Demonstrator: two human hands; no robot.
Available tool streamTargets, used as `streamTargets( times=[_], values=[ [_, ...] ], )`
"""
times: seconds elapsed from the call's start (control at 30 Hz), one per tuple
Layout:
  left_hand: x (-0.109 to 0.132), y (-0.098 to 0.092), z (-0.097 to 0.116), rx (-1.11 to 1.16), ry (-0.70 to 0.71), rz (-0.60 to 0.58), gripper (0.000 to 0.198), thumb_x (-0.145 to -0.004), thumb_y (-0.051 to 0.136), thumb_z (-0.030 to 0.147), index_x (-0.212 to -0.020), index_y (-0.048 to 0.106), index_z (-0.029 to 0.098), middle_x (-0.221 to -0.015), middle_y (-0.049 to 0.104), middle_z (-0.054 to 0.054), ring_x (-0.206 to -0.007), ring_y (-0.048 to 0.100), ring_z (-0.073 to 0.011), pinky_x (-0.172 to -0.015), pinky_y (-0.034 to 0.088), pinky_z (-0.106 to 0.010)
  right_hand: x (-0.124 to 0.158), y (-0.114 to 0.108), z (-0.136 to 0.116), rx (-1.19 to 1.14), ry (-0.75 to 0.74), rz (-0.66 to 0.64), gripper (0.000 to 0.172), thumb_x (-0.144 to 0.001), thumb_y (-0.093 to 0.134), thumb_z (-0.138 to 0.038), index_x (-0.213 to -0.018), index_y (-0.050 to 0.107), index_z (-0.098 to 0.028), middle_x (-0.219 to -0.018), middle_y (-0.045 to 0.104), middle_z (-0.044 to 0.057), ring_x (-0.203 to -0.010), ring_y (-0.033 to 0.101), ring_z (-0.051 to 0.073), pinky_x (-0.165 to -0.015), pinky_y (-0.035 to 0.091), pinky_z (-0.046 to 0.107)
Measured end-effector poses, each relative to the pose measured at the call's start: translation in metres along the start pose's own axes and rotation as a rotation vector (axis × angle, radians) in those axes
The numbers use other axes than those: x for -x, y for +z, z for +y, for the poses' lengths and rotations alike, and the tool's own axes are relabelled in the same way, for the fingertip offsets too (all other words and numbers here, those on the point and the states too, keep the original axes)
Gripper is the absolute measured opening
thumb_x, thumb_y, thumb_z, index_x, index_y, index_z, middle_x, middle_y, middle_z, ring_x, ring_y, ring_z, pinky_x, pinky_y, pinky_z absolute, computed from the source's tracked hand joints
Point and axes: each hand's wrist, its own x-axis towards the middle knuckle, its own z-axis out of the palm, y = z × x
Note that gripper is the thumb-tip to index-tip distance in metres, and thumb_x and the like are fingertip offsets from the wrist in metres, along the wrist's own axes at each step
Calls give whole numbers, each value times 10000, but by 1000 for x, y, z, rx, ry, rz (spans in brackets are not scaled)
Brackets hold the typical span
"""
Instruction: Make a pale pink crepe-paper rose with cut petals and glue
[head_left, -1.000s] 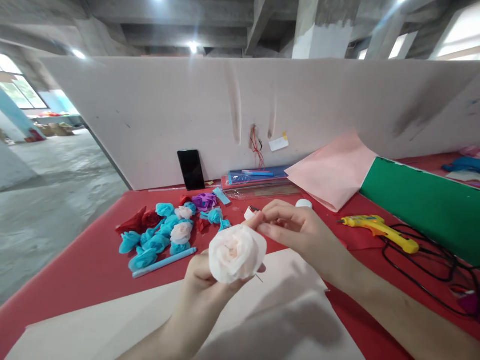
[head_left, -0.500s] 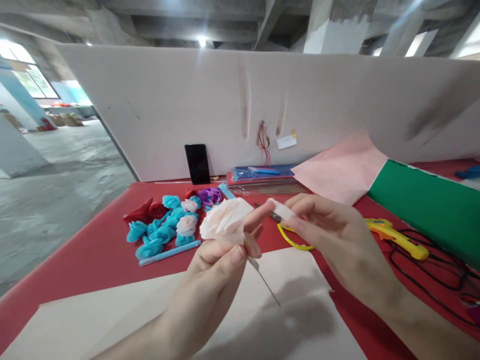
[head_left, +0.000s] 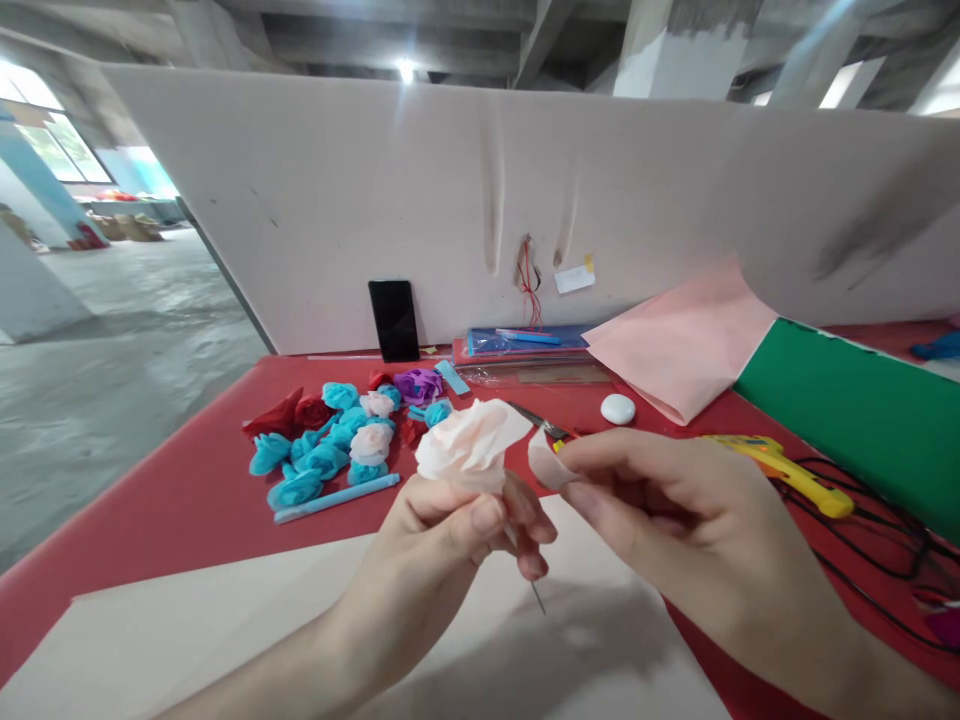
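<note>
Left hand point(head_left: 446, 540): thumb and fingers pinched at base of flower; fingers curled in.
Flower point(head_left: 469, 445): pale pink, tilted, above left fingertips, left of right hand.
Stem point(head_left: 538, 598): thin, pokes out below left fingers.
Right hand point(head_left: 675, 530): thumb and index nearly together, pinching petal; other fingers curled.
Petal point(head_left: 546, 460): pale pink, curved, free end toward flower, just beside it; contact can't be told.
Crush risk: soft-looking flower could flatten or tear if left hand squeezes hard at base.
Stem risk: flower could twist or slip if left grip loosens on thin stem.
Petal risk: held by one end only; could crease, rip or drop if pulled or pinched too tight.
Snag risk: scissors point(head_left: 536, 418) lie behind gap between hands; a low reach forward could knock them.
Cord risk: cord point(head_left: 847, 580) of glue gun point(head_left: 814, 485) loops right of right hand; right forearm could catch it and drag gun on counter point(head_left: 187, 470).
Card point(head_left: 575, 279): on board beyond hands; no text readable.
Phone point(head_left: 394, 320): beyond left hand, screen dark, no brand legible.
Glue gun label: no readable brand.
</note>
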Motion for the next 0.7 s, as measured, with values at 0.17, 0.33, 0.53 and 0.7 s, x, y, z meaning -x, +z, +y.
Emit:
streamTargets(
  times=[0.17,0.33,0.53,0.7],
  values=[
    [0,-2,-1,-48,8,12,139,-760,681,312,-696,752,211,-692,680,13,-595,578,-73,-620,478,-164,1,1,2,12,4,26,175,-859,519,-230,-896,682,-279,-807,704,2,-687,665,175,-421,449,197],
    [1,1,-1,-65,2,53,115,-723,712,305,-675,749,207,-667,668,-3,-581,561,-97,-583,496,-190,8,3,5,-37,65,6,186,-854,520,-212,-943,669,-280,-817,698,-6,-707,661,168,-468,487,197],
    [0,6,1,-71,-15,42,102,-677,750,277,-622,716,198,-631,623,3,-583,542,-108,-538,488,-191,3,3,-6,-120,48,-80,227,-835,458,-109,-778,629,-246,-693,648,-44,-582,585,86,-465,444,145],
    [1,7,1,-75,-52,4,66,-681,748,261,-695,742,197,-615,594,6,-591,519,-102,-528,471,-171,2,2,-11,-73,25,-143,228,-778,450,-32,-684,564,-205,-604,553,-54,-506,485,53,-431,372,126]
  ],
)
